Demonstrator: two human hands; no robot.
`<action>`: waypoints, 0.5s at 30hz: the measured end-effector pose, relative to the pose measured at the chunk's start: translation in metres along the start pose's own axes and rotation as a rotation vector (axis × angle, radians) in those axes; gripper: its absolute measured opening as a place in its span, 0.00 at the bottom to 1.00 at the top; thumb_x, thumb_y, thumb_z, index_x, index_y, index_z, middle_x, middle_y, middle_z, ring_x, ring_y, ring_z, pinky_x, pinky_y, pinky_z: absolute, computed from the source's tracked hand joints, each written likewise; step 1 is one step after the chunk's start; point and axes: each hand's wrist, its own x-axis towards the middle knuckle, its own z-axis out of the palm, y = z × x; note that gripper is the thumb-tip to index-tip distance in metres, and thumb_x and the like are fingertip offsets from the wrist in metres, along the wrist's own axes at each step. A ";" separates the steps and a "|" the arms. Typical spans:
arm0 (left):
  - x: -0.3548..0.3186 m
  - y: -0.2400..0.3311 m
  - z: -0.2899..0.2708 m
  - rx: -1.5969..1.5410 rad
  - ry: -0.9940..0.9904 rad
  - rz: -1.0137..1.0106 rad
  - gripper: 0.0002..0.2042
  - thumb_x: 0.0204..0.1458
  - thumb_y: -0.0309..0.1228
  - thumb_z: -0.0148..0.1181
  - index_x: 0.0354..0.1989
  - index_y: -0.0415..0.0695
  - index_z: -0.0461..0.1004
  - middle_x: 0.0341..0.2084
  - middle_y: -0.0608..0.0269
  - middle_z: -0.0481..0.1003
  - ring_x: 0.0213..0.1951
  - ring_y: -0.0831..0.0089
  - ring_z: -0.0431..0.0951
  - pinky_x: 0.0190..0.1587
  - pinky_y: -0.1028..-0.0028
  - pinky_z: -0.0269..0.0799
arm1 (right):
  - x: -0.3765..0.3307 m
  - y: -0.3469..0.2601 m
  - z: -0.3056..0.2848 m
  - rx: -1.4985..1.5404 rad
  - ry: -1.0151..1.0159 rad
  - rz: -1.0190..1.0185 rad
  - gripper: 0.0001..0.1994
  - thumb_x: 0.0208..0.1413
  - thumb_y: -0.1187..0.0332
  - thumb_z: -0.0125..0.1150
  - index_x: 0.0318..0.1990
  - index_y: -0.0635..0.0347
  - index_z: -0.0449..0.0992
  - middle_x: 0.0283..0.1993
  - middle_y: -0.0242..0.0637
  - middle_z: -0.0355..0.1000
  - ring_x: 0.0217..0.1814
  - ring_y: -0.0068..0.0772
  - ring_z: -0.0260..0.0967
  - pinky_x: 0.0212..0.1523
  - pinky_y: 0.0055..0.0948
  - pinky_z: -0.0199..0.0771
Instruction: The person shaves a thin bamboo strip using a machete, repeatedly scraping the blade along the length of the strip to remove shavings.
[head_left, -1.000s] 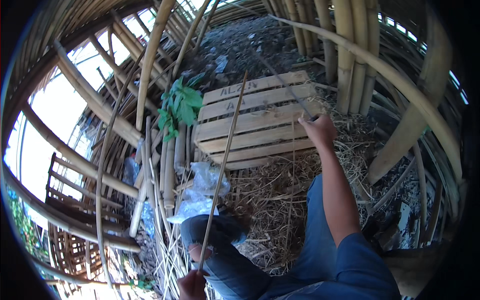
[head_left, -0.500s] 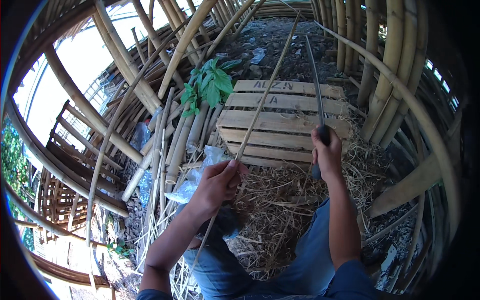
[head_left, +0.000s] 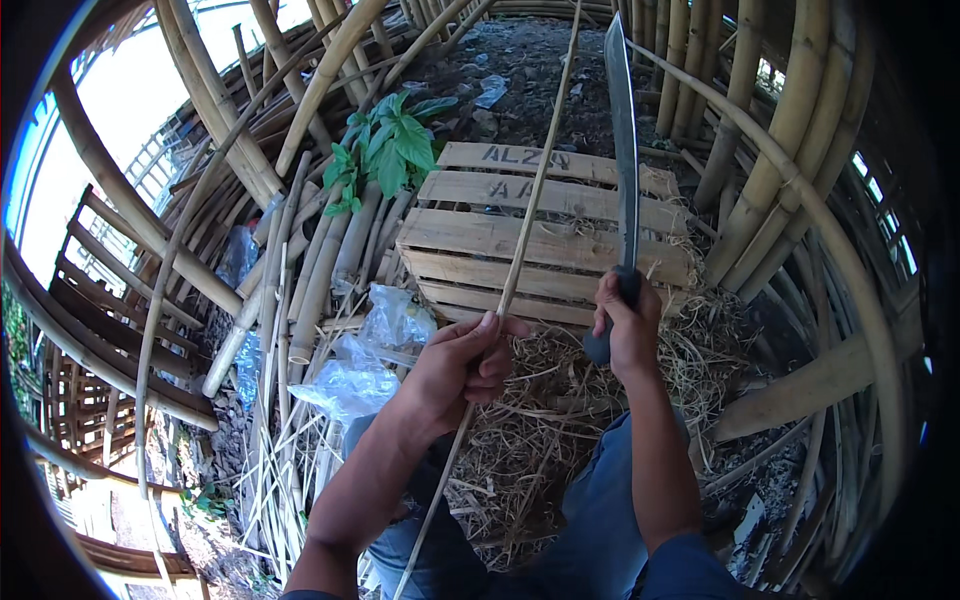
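My left hand (head_left: 462,368) is closed around a long, thin bamboo strip (head_left: 530,215), thumb along its near side. The strip slants from beside my left leg up past the top of the view. In my right hand (head_left: 630,322) is a machete (head_left: 622,140), gripped by its dark handle with the long blade pointing up and away. Blade and strip stand apart, the blade to the right of the strip. Beyond both hands lies a slatted wooden crate (head_left: 540,241) with dark lettering on its boards.
Curly bamboo shavings (head_left: 540,440) cover the ground between my legs. Clear plastic bags (head_left: 352,380), cut bamboo poles (head_left: 318,290) and a leafy green plant (head_left: 388,150) are at the left. A curved bamboo pole (head_left: 800,185) arches along the right, by upright bamboo posts (head_left: 730,110).
The machete has turned so that more of its blade's flat shows. My left hand sits slightly farther right along with the strip, and the view has shifted a little.
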 end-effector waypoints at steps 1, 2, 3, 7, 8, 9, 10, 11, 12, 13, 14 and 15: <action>0.001 -0.001 0.001 -0.009 0.000 -0.035 0.15 0.65 0.38 0.38 0.41 0.42 0.69 0.14 0.76 0.56 0.15 0.87 0.51 0.15 0.84 0.47 | 0.000 0.005 0.000 -0.007 0.007 0.005 0.19 0.54 0.54 0.64 0.25 0.59 0.67 0.17 0.24 0.61 0.16 0.19 0.58 0.20 0.24 0.59; 0.002 -0.002 0.002 -0.013 -0.004 -0.043 0.15 0.65 0.38 0.38 0.41 0.42 0.69 0.14 0.76 0.56 0.15 0.87 0.51 0.15 0.84 0.47 | 0.000 0.013 -0.001 -0.185 0.041 -0.062 0.21 0.50 0.52 0.67 0.22 0.59 0.67 0.16 0.24 0.61 0.16 0.19 0.57 0.19 0.24 0.59; 0.003 -0.002 0.003 -0.023 -0.004 -0.068 0.14 0.65 0.37 0.38 0.41 0.42 0.69 0.14 0.76 0.56 0.14 0.87 0.51 0.15 0.84 0.47 | 0.000 0.018 -0.001 -0.363 0.075 -0.128 0.24 0.46 0.50 0.70 0.19 0.58 0.66 0.15 0.24 0.61 0.16 0.19 0.56 0.19 0.25 0.58; 0.003 -0.005 -0.003 -0.086 0.043 -0.120 0.13 0.65 0.37 0.38 0.37 0.43 0.68 0.14 0.76 0.56 0.14 0.86 0.51 0.15 0.84 0.47 | -0.005 0.012 0.010 -0.667 0.133 -0.295 0.25 0.40 0.48 0.74 0.16 0.57 0.66 0.13 0.27 0.60 0.15 0.25 0.58 0.19 0.28 0.61; 0.003 -0.006 -0.004 -0.090 0.044 -0.121 0.13 0.65 0.37 0.38 0.37 0.43 0.68 0.14 0.76 0.56 0.14 0.86 0.51 0.15 0.84 0.47 | -0.007 0.009 0.013 -0.669 0.131 -0.293 0.25 0.40 0.48 0.74 0.16 0.57 0.66 0.13 0.27 0.60 0.15 0.25 0.58 0.19 0.28 0.61; 0.002 -0.006 -0.006 -0.097 0.046 -0.128 0.13 0.65 0.37 0.38 0.36 0.44 0.68 0.13 0.77 0.55 0.14 0.86 0.51 0.14 0.84 0.46 | -0.012 0.005 0.018 -0.790 0.185 -0.321 0.21 0.40 0.53 0.74 0.17 0.56 0.67 0.13 0.30 0.61 0.15 0.29 0.61 0.19 0.30 0.62; 0.002 -0.006 -0.006 -0.102 0.045 -0.134 0.13 0.65 0.38 0.38 0.36 0.44 0.68 0.13 0.78 0.55 0.14 0.87 0.50 0.14 0.85 0.46 | -0.016 0.003 0.021 -0.910 0.241 -0.351 0.18 0.40 0.58 0.74 0.18 0.55 0.68 0.13 0.33 0.63 0.15 0.34 0.63 0.20 0.32 0.63; 0.002 -0.007 -0.007 -0.103 0.044 -0.135 0.13 0.65 0.38 0.38 0.36 0.44 0.68 0.13 0.78 0.55 0.14 0.87 0.50 0.14 0.85 0.46 | -0.018 0.006 0.023 -0.911 0.241 -0.351 0.18 0.40 0.58 0.74 0.18 0.55 0.68 0.13 0.33 0.63 0.15 0.34 0.63 0.20 0.32 0.63; 0.002 -0.007 -0.007 -0.133 0.039 -0.146 0.13 0.65 0.37 0.38 0.35 0.45 0.67 0.13 0.77 0.55 0.14 0.86 0.50 0.14 0.84 0.45 | -0.021 0.011 0.023 -0.958 0.243 -0.474 0.14 0.37 0.63 0.72 0.19 0.53 0.69 0.15 0.35 0.64 0.16 0.37 0.65 0.20 0.34 0.64; 0.002 -0.007 -0.007 -0.163 0.034 -0.158 0.13 0.65 0.37 0.38 0.35 0.45 0.67 0.13 0.77 0.55 0.13 0.86 0.50 0.15 0.84 0.45 | -0.024 0.015 0.024 -1.003 0.244 -0.597 0.11 0.34 0.67 0.70 0.20 0.52 0.71 0.16 0.37 0.66 0.18 0.41 0.66 0.20 0.37 0.64; 0.002 -0.007 -0.007 -0.162 0.033 -0.160 0.13 0.65 0.37 0.38 0.35 0.45 0.67 0.13 0.77 0.55 0.13 0.86 0.50 0.15 0.84 0.45 | -0.028 0.016 0.025 -1.018 0.186 -0.635 0.11 0.27 0.71 0.68 0.22 0.52 0.71 0.18 0.36 0.67 0.21 0.42 0.68 0.23 0.40 0.65; 0.001 -0.007 -0.006 -0.168 0.017 -0.154 0.13 0.65 0.37 0.39 0.34 0.45 0.67 0.13 0.77 0.55 0.14 0.86 0.50 0.14 0.83 0.45 | -0.031 0.015 0.028 -1.019 0.188 -0.634 0.11 0.27 0.71 0.68 0.22 0.52 0.71 0.18 0.36 0.67 0.21 0.42 0.68 0.23 0.40 0.65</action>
